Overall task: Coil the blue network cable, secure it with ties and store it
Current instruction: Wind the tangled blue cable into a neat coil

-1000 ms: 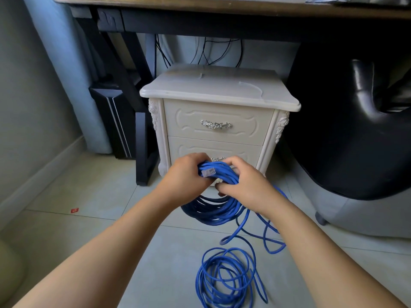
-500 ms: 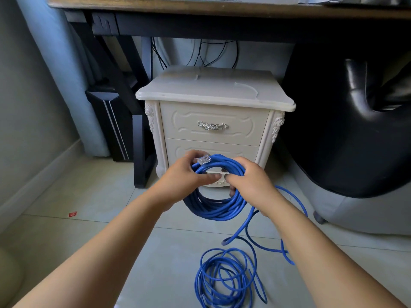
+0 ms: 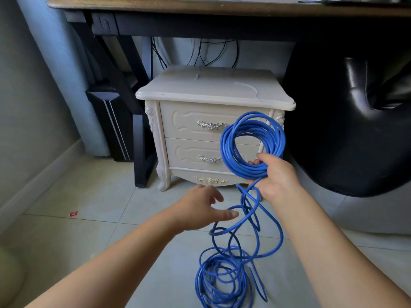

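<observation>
My right hand [image 3: 275, 177] grips the bottom of a coil of blue network cable [image 3: 253, 138], held upright in front of the white nightstand. From that hand the loose cable hangs down in slack loops to a tangled pile [image 3: 224, 276] on the tiled floor. Open, with its fingers spread, my left hand [image 3: 203, 207] hovers low to the left of the hanging strand and holds nothing; its thumb is close to the strand. Two pale cable ties [image 3: 246, 86] lie on the nightstand's top.
The white two-drawer nightstand [image 3: 200, 94] stands under a dark wooden desk [image 3: 200, 10]. A black padded chair [image 3: 355, 130] fills the right side. A black desk leg [image 3: 140, 152] and a black case stand at the left. A small red scrap [image 3: 73, 214] lies on the tiles.
My left hand let go of the coil and dropped down and forward, fingers spread. My right hand carried the coil up and to the right, so it now stands above the hand.
</observation>
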Demonstrator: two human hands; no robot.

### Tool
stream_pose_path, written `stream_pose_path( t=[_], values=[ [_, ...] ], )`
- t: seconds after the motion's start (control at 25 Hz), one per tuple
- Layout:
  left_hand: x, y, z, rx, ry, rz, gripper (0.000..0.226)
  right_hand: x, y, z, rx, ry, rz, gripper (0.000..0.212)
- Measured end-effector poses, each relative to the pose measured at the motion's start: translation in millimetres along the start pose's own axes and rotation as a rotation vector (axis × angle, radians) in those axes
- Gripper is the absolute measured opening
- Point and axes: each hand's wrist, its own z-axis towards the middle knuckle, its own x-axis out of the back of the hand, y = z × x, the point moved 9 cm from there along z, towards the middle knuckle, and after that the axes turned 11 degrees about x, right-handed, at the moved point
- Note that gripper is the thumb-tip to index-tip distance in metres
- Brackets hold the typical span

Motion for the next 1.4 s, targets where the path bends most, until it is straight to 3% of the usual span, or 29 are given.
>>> stream_pose_path(
  t=[0.12,0.16,0.28,0.44,0.56,0.72,0.8,0.88,0.92,1.0,1.04,1.12,1.16,1.24,1.4],
  values=[
    [-17.3,9.1,4.0,0.023,-0.161,-0.385,0.014,-2.9,-0.2,-2.2,-0.025,-0.030,0.080,0.020],
    [-20.4,9.4,7.2,0.048,-0.171,-0.469,0.010,-4.1,-1.2,-3.1,-0.024,-0.046,0.093,0.019],
    [-24.1,14.1,16.6,0.057,-0.154,-0.621,0.018,-8.8,-2.8,-6.4,-0.029,-0.095,0.153,0.017],
    [-31.2,23.5,17.8,0.030,-0.258,-0.695,0.025,-14.0,-7.6,-9.4,-0.024,-0.139,0.173,0.020],
    [-25.0,16.5,26.1,0.096,-0.210,-0.807,0.028,-14.3,-12.3,-11.1,0.000,-0.155,0.125,0.021],
    [-6.2,2.4,35.2,0.128,-0.087,-0.834,0.007,-12.9,-15.9,-10.8,0.014,-0.143,0.104,0.022],
    [6.4,-15.0,39.2,0.194,0.022,-0.839,0.014,-11.7,-19.9,-9.6,0.022,-0.129,0.135,0.024],
    [21.6,-32.8,38.6,0.261,0.190,-0.672,0.018,-11.5,-26.0,-9.7,0.026,-0.122,0.195,0.026],
    [29.3,-35.0,36.0,0.251,0.283,-0.470,0.039,-11.5,-29.1,-10.2,0.031,-0.122,0.216,0.027],
    [36.5,-15.0,33.0,0.028,0.414,-0.043,0.093,-13.1,-31.5,-13.1,0.046,-0.129,0.213,0.026],
    [33.3,5.6,26.5,-0.150,0.449,0.141,0.098,-13.9,-30.8,-14.4,0.052,-0.136,0.194,0.026],
    [19.2,37.6,11.2,-0.459,0.421,0.270,0.065,-15.9,-27.0,-15.1,0.054,-0.160,0.154,0.027],
    [14.7,43.2,8.2,-0.498,0.362,0.223,0.044,-16.9,-25.2,-15.0,0.048,-0.171,0.144,0.027],
    [13.7,42.9,8.5,-0.470,0.293,0.062,0.020,-18.3,-23.5,-16.7,0.036,-0.186,0.131,0.025],
    [22.7,35.8,13.1,-0.379,0.239,-0.196,0.013,-15.6,-30.3,-17.5,0.114,-0.192,0.089,0.026]
  ],
)
